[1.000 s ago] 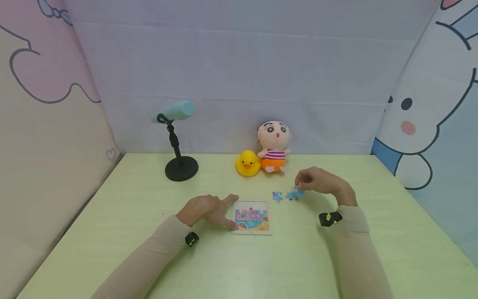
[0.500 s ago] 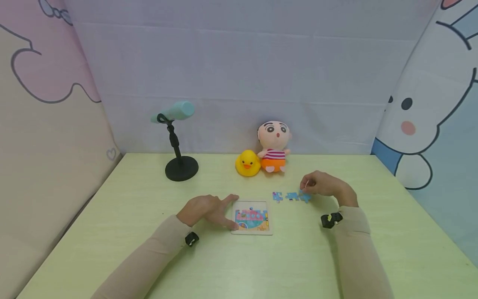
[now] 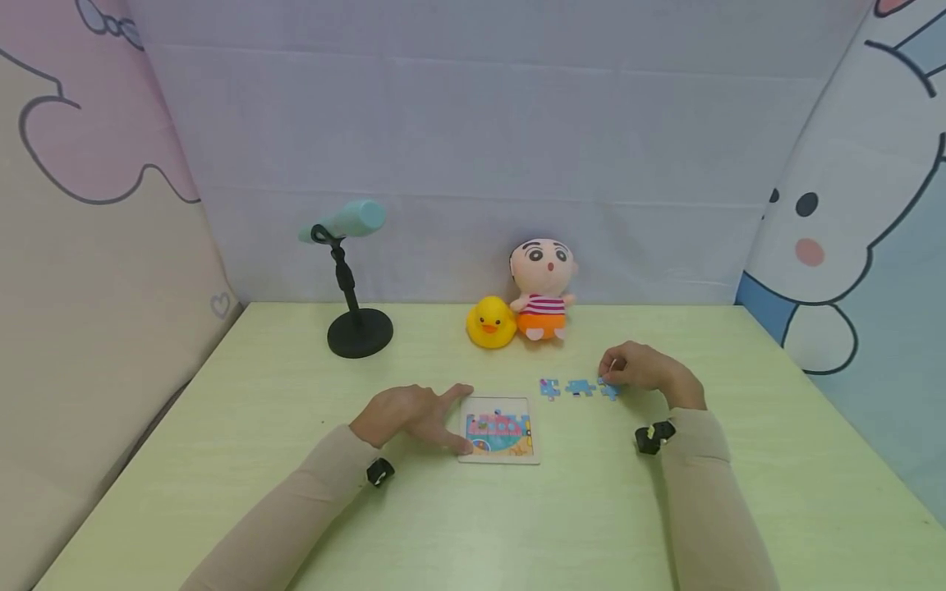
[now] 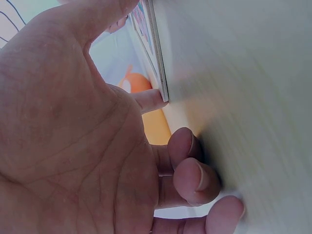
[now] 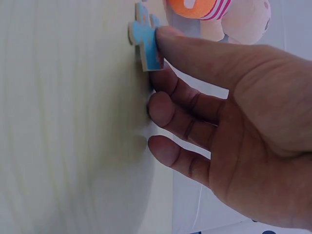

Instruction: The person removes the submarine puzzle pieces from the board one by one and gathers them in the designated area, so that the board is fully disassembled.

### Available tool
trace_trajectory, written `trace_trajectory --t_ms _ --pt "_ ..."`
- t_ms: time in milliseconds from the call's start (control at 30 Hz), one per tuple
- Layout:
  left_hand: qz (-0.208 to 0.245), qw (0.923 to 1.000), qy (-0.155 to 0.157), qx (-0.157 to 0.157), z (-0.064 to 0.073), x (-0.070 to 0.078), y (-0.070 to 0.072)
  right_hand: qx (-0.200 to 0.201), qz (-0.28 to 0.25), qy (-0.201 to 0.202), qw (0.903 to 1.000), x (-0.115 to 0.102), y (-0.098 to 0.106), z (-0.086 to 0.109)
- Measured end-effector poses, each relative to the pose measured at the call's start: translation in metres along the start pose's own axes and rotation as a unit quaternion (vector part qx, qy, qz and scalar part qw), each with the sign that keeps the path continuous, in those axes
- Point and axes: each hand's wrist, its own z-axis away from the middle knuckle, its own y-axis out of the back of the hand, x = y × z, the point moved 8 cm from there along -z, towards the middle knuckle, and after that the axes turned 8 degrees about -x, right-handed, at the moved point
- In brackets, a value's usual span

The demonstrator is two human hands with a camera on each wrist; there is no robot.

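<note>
A small square jigsaw board point(image 3: 498, 462) with a pale frame lies on the table, its partly filled picture pink, blue and yellow. My left hand point(image 3: 411, 414) spreads along the board's left side, thumb on the lower left of the frame and index finger at the upper left corner. In the left wrist view the index fingertip touches the board's corner; the other fingers bend loosely near the table. My right hand point(image 3: 641, 367) pinches a blue puzzle piece point(image 5: 145, 41) close over the table. Left of it lie two more puzzle pieces, a blue piece point(image 3: 580, 387) and a blue-pink piece point(image 3: 549, 389).
A yellow rubber duck point(image 3: 491, 322) and a plush doll point(image 3: 543, 289) in striped shirt and orange shorts stand behind the pieces. At back left, a black stand point(image 3: 359, 332) holds a mint-green cylinder point(image 3: 347, 220). A pale cloth wall point(image 3: 473, 148) closes off the table's far edge.
The right hand has moved right and slightly nearer with its puzzle piece, parting it from the middle piece. The left hand and the board have stayed put.
</note>
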Motion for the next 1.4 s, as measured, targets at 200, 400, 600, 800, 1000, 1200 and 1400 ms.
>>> trace_trajectory --t_ms 200,400,600,800,1000,1200,1400 --pt "-0.002 1.0 -0.003 -0.002 0.002 0.002 0.001 -0.002 -0.001 -0.011 0.9999 0.005 -0.001 -0.001" --pt "-0.002 1.0 -0.005 0.0 0.001 0.003 0.001 -0.009 -0.012 -0.002 0.9999 0.003 -0.001 0.001" --pt "0.0 1.0 -0.002 -0.003 0.0 0.003 0.0 -0.009 -0.008 -0.003 0.9999 0.006 -0.002 0.0" --pt "-0.001 1.0 -0.003 -0.005 -0.001 0.002 -0.001 -0.004 -0.009 0.001 1.0 0.005 -0.002 0.0" --pt "0.006 0.9999 -0.002 -0.009 -0.001 -0.002 -0.004 -0.016 -0.012 0.003 0.9998 0.001 -0.008 -0.002" --pt "0.008 0.9999 -0.011 -0.006 0.0 -0.001 -0.001 -0.011 -0.005 -0.005 0.9999 0.0 -0.003 -0.002" --pt "0.0 0.9999 -0.008 -0.011 -0.001 0.0 0.001 -0.008 0.0 -0.004 1.0 -0.007 0.0 -0.004"
